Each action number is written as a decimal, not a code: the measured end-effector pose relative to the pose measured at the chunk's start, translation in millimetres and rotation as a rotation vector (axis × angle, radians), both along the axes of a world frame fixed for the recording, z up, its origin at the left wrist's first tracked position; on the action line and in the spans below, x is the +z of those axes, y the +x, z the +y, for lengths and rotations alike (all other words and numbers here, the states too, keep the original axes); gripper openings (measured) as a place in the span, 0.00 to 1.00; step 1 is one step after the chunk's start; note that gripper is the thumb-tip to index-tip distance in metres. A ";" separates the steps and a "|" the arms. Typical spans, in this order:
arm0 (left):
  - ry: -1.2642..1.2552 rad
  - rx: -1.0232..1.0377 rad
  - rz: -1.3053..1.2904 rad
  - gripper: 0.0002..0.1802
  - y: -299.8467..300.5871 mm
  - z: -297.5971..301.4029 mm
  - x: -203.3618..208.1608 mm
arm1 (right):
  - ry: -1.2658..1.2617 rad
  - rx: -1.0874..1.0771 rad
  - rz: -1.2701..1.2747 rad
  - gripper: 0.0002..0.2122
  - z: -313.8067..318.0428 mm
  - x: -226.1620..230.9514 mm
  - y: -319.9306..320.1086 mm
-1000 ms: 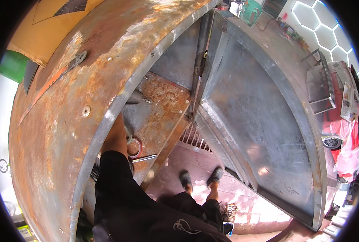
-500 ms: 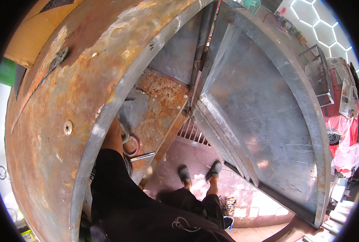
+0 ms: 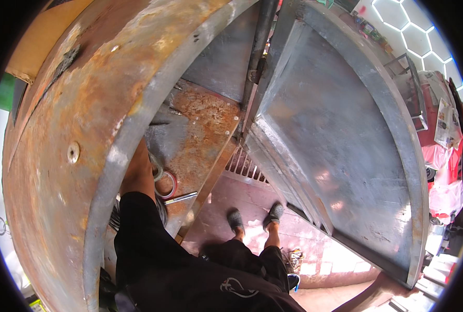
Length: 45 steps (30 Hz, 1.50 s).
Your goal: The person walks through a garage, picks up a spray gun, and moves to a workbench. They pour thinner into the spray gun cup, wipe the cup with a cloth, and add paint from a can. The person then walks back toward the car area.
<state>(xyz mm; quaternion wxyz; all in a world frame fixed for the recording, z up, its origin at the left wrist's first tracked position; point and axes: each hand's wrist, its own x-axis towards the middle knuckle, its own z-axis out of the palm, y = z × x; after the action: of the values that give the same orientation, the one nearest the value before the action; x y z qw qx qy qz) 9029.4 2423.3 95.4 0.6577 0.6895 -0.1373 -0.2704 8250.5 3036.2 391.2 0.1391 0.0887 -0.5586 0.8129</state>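
Observation:
A large curved metal drum-like body (image 3: 93, 109), rusty brown with a grey rim, fills the left side. My left forearm (image 3: 140, 174) reaches up inside its rim, which hides my left hand. Beside that forearm, a ring of tape (image 3: 173, 183) and a thin silver rod (image 3: 181, 198) lie on the rusty inner shelf (image 3: 210, 117). A wedge-shaped grey metal door (image 3: 340, 140) with a raised border stands swung out on the right. My right hand (image 3: 390, 287) is closed round the door's lower outer corner, its fingers partly hidden.
Between body and door lies reddish floor (image 3: 218, 200), where my feet in grey clogs (image 3: 274, 213) stand. A slotted grate (image 3: 247, 165) sits beyond. Small tools (image 3: 295, 259) lie near my legs. A metal frame (image 3: 416, 93) and plastic-wrapped red goods (image 3: 445, 179) are at far right.
The view has shifted slightly, so the body and its shelf appear a little farther left. My right hand stays on the door corner, and my left arm remains inside the rim.

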 end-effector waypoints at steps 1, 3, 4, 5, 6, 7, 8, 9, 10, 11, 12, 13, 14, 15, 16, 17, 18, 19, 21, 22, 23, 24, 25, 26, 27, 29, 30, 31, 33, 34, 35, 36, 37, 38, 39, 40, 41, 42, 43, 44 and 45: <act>0.027 -0.002 -0.059 0.31 -17.5 7.9 -0.5 | 0.019 -0.004 0.014 0.45 -6.2 6.5 9.5; 0.204 -0.035 0.049 0.38 -102.5 22.1 3.8 | 0.094 -0.015 0.112 0.52 -12.0 24.0 22.5; 0.181 -0.027 0.028 0.40 -131.9 34.4 17.4 | 0.128 0.004 0.143 0.57 -15.9 24.7 25.4; 0.160 -0.020 0.011 0.43 -163.7 47.2 27.8 | 0.121 -0.031 0.164 0.58 -21.2 26.1 26.8; 0.029 0.032 -0.085 0.44 -155.1 63.6 48.4 | 0.181 -0.012 0.162 0.58 -25.1 20.9 27.6; -0.099 0.076 -0.169 0.45 -158.0 83.6 62.6 | 0.174 -0.002 0.144 0.58 -23.6 16.7 26.0; -0.254 0.045 -0.200 0.45 -184.3 113.1 70.2 | 0.149 0.027 0.139 0.58 -16.5 16.0 25.0; -0.277 0.030 -0.209 0.39 -217.3 154.0 71.1 | 0.118 0.049 0.144 0.58 -3.0 18.4 21.9; -0.303 0.015 -0.220 0.33 -249.2 195.3 75.4 | 0.085 0.077 0.148 0.58 11.6 21.0 18.8; -0.327 0.007 -0.225 0.27 -278.4 238.1 79.3 | 0.055 0.126 0.159 0.57 23.3 26.8 17.7; -0.355 -0.079 -0.252 0.27 -295.0 284.5 70.2 | 0.016 0.179 0.151 0.57 37.5 23.3 15.4; -0.481 -0.202 -0.281 0.26 -326.5 337.1 70.1 | -0.011 0.246 0.146 0.57 49.2 19.1 14.0; -0.456 -0.295 -0.250 0.24 -356.5 386.7 69.1 | -0.036 0.329 0.140 0.57 59.0 12.6 13.6; -0.390 -0.426 -0.216 0.20 -385.5 436.7 71.3 | -0.061 0.431 0.128 0.57 69.6 1.4 13.1; -0.340 -0.593 -0.330 0.18 -406.2 482.5 62.9 | -0.061 0.571 0.128 0.57 75.0 -6.1 15.7; -0.255 -0.770 -0.287 0.19 -418.9 527.1 62.3 | -0.061 0.759 0.109 0.57 71.9 -13.5 24.0; -0.233 -0.960 -0.342 0.22 -428.8 560.8 67.7 | -0.046 0.940 0.107 0.57 68.1 -17.7 36.4; -0.204 -1.158 -0.407 0.25 -437.3 587.6 80.7 | -0.001 1.098 0.116 0.56 61.1 -13.4 53.1; -0.217 -1.274 -0.628 0.25 -454.7 623.0 105.6 | 0.190 1.328 0.238 0.58 57.9 3.8 82.2; -0.224 -1.328 -0.750 0.25 -461.1 639.3 120.3 | 0.347 1.416 0.312 0.59 64.7 9.1 89.5; -0.231 -1.363 -0.804 0.25 -465.2 654.8 129.9 | 0.365 1.494 0.566 0.59 64.5 5.5 88.5; -0.229 -1.381 -0.823 0.26 -472.4 667.3 136.8 | 0.400 1.547 0.824 0.60 64.2 3.6 85.4; -0.186 -1.368 -0.776 0.27 -479.4 678.8 142.2 | 0.375 1.605 0.887 0.57 66.8 6.8 90.1; -0.125 -1.320 -0.700 0.28 -488.0 687.6 150.6 | 0.349 1.675 0.961 0.54 70.0 13.1 91.1; -0.072 -1.270 -0.617 0.29 -497.4 698.1 153.6 | 0.416 1.720 0.948 0.52 78.9 13.5 81.2; -0.008 -1.010 -0.429 0.31 -502.3 717.4 139.5 | 0.544 1.827 0.908 0.48 96.0 9.0 56.7; -0.021 -0.880 -0.335 0.32 -504.9 723.2 121.4 | 0.686 1.838 0.842 0.46 108.2 4.3 37.1; -0.082 -0.741 -0.288 0.32 -489.4 722.8 97.9 | 0.808 1.864 0.774 0.44 118.5 -4.0 18.7; -0.113 -0.527 -0.379 0.33 -452.5 725.0 68.8 | 1.022 1.915 0.682 0.42 133.8 -25.6 -14.5; -0.082 -0.461 -0.492 0.34 -436.8 724.4 60.5 | 1.132 1.927 0.660 0.41 141.4 -37.7 -34.0; -0.002 -0.304 -0.541 0.41 -406.2 720.5 38.4 | 1.225 1.953 0.651 0.41 145.8 -48.6 -48.3; 0.079 -0.147 -0.579 0.48 -382.4 712.1 18.1 | 1.261 1.926 0.637 0.40 152.9 -59.3 -61.3; 0.115 -0.098 -0.609 0.50 -376.8 704.2 17.1 | 1.314 1.890 0.612 0.39 164.3 -71.2 -75.6; 0.150 -0.051 -0.642 0.52 -373.4 694.7 17.0 | 1.363 1.853 0.582 0.39 174.1 -80.5 -88.2; 0.203 0.040 -0.582 0.53 -359.4 684.2 16.4 | 1.340 1.843 0.579 0.38 175.3 -85.9 -95.8; 0.256 0.116 -0.521 0.53 -344.7 670.7 11.8 | 1.322 1.822 0.563 0.37 178.3 -89.8 -104.2; 0.311 0.182 -0.454 0.54 -341.7 663.5 4.0 | 1.312 1.794 0.542 0.37 181.2 -92.7 -113.3; 0.377 0.175 -0.458 0.52 -346.5 659.8 -3.2 | 1.285 1.781 0.531 0.37 181.2 -95.8 -120.5; 0.437 0.166 -0.469 0.51 -349.8 649.4 -8.1 | 1.250 1.768 0.521 0.37 174.8 -99.2 -124.6; 0.498 0.162 -0.478 0.49 -353.9 641.6 -13.1 | 1.216 1.750 0.510 0.37 166.8 -101.0 -129.5; 0.544 0.140 -0.501 0.48 -365.1 630.5 -17.9 | 1.203 1.748 0.515 0.37 156.9 -99.9 -133.4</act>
<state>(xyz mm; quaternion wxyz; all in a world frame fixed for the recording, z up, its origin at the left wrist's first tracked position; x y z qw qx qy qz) 8664.4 3053.8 77.5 0.4135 0.8915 -0.1696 -0.0741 8117.1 3193.1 291.3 -0.4398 0.6759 -0.5627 0.1819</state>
